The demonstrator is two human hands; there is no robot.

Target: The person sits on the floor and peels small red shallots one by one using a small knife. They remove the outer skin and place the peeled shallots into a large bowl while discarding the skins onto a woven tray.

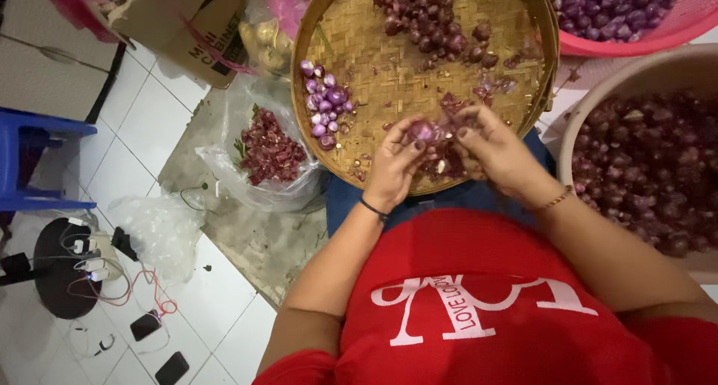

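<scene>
A round woven bamboo tray point(374, 63) rests on my lap. My left hand point(393, 168) and my right hand point(497, 157) meet over its near edge, both pinching one purple shallot point(425, 130) between the fingertips. A small cluster of peeled, shiny shallots point(325, 104) lies at the tray's left side. A pile of unpeeled dark shallots point(434, 18) sits at the tray's far side. Loose purple skins point(493, 86) are scattered near my right hand.
A beige basin point(598, 93) full of dark shallots stands at the right. A pink basket point(666, 33) of shallots is at the top right. A clear plastic bag of peelings point(269, 153) lies on the tiled floor at left, with a blue stool point(30, 168), cables and phones point(146, 325).
</scene>
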